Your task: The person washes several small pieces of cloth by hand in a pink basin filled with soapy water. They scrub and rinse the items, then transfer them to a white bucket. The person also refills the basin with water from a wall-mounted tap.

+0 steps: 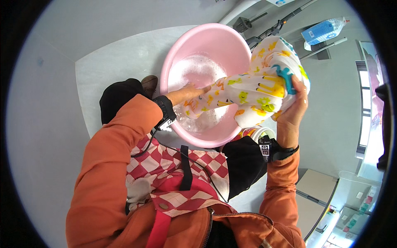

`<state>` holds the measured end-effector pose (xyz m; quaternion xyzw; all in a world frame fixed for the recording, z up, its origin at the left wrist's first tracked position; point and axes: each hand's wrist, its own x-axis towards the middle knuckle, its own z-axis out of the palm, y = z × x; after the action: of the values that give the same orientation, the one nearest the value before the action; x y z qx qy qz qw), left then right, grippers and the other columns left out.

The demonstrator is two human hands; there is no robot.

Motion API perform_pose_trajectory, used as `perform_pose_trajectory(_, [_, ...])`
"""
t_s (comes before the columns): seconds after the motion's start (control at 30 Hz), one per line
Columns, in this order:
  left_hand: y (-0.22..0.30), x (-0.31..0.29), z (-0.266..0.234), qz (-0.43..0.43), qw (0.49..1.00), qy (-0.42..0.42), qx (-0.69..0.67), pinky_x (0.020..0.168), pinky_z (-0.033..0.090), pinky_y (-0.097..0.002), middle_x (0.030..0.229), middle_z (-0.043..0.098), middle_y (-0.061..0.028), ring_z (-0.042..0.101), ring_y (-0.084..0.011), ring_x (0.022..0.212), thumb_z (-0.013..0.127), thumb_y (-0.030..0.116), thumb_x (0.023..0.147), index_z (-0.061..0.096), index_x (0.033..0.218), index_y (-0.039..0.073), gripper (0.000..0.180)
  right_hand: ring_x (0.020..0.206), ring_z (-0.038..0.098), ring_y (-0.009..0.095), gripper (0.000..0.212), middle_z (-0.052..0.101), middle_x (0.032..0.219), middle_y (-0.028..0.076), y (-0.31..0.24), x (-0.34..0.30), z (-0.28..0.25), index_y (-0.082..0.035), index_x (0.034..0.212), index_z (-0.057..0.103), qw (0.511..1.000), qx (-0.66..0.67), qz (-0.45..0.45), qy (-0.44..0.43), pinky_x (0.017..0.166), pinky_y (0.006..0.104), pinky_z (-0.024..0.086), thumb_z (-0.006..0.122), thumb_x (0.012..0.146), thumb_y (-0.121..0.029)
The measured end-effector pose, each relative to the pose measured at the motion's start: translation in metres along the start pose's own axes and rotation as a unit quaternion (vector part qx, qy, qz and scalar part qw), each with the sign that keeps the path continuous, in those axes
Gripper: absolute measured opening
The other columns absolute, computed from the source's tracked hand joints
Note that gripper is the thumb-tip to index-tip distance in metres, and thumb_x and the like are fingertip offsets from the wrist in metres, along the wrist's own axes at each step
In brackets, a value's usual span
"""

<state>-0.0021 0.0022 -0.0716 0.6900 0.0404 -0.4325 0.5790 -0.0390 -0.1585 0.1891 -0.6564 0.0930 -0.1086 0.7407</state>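
Note:
A white cloth [244,93] printed with yellow, orange, green and teal animals stretches between my two hands over a pink basin [167,68]. My right hand [294,105] grips its bunched, fuller end, held up beyond the basin's right rim. Inside the basin, my left hand [189,94] is closed on the narrow, gathered end just above the suds [194,68]. The cloth's lowest tip hangs below my left hand near the water; some of my left fingers are hidden.
A small tub [262,133] stands by the basin's lower right, next to my knee. My shoe [149,86] is at its left. Beyond lie a blue-and-white package [324,31], a grey scoop-like tool [244,24] and a long-handled tool [285,20]. Walls rise on both sides.

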Motion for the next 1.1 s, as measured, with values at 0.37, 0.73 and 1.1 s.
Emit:
perform_pose_trajectory(0.37, [-0.006, -0.005, 0.045, -0.007, 0.920, -0.161, -0.357, 0.085, 0.050, -0.0362, 0.120, 0.053, -0.0150, 0.058, -0.0219, 0.101, 0.049, 0.023, 0.094, 0.045, 0.123, -0.001, 0.038, 0.089, 0.062, 0.027, 0.040, 0.062, 0.102, 0.014, -0.005, -0.010, 0.002, 0.001, 0.111, 0.053, 0.993, 0.104, 0.032, -0.041, 0.082, 0.0377, 0.050, 0.056, 0.079, -0.022])
perform_pose_trajectory(0.73, [0.019, -0.012, 0.017, 0.116, 0.978, 0.102, -0.137, 0.064, 0.049, -0.0274, 0.093, 0.062, -0.0085, 0.061, -0.0145, 0.078, 0.057, 0.025, 0.087, 0.058, 0.102, -0.004, 0.033, 0.083, 0.059, 0.018, 0.038, 0.061, 0.098, 0.009, 0.118, -0.004, -0.088, 0.004, 0.109, 0.055, 0.992, -0.054, 0.104, -0.039, 0.073, 0.0279, 0.048, 0.065, 0.077, -0.013])
perform_pose_trajectory(1.1, [0.096, -0.075, -0.003, 0.234, 0.965, -0.001, -0.122, 0.061, 0.042, -0.0192, 0.076, 0.058, 0.0016, 0.053, -0.0044, 0.068, 0.062, 0.031, 0.084, 0.062, 0.088, 0.003, 0.029, 0.102, 0.056, 0.031, 0.088, 0.055, 0.112, 0.025, 0.190, 0.002, -0.119, 0.006, 0.119, 0.048, 0.765, -0.522, 0.284, -0.248, 0.087, 0.0359, 0.044, 0.079, 0.059, -0.049])
